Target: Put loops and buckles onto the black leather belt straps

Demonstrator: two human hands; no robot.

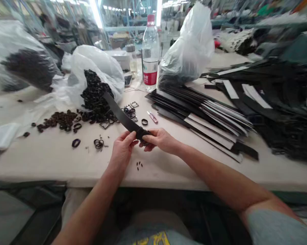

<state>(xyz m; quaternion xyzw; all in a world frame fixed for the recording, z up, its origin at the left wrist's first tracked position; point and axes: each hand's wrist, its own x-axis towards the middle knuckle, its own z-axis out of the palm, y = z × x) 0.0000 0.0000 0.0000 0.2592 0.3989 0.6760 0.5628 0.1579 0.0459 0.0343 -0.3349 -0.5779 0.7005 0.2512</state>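
Note:
A black belt strap [121,115] is held up above the table's front part, its long end slanting up to the left. My left hand [124,144] pinches it by the folded end, thumb on top. Right beside it, my right hand [156,139] grips the same end, where dark hardware is partly covered by the fingers. Several tiny dark pieces [139,166] lie below the hands. Beyond them are a black belt loop ring [144,121] and thread snips [152,117] with a pink handle. Metal buckles [134,104] lie behind the strap.
Small black loops [59,120] spill from a white plastic bag [97,61] at left. A stack of black straps [199,115] lies at right, with a larger heap [283,88] farther right. A water bottle [150,54] and another plastic bag [188,47] stand behind.

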